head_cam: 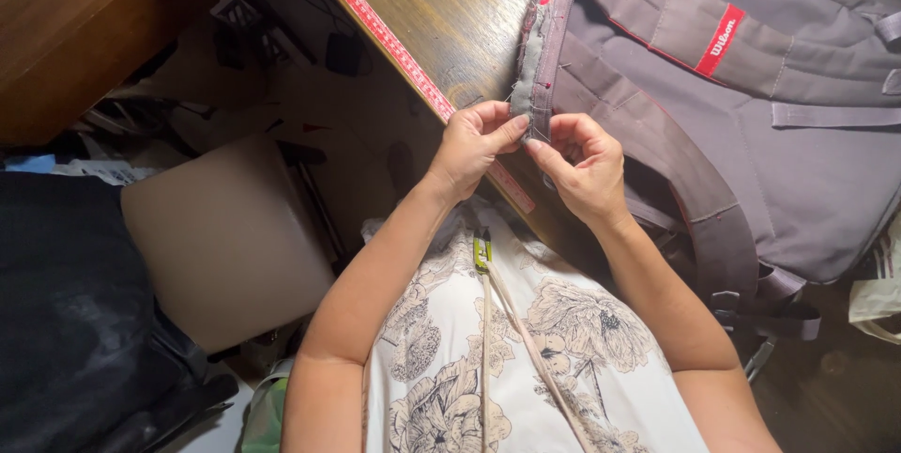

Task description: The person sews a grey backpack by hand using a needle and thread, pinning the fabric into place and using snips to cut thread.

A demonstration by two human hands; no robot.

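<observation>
- The one camera sits on my head and looks almost straight down over my chest and forearms.
- It is close: my left hand (474,148) and right hand (582,167) sit near the middle of the frame, and my arms run up from the bottom edge.
- The upper frame takes in the wooden table (441,12), which runs slantwise, with the grey backpack (751,124) filling the right.
- The left side looks past the table edge to the floor and a beige seat (225,237) below.

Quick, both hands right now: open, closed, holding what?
Left hand: closed, pinching the grey backpack's pinned edge.
Right hand: closed, fingertips pinching the same edge.
</observation>
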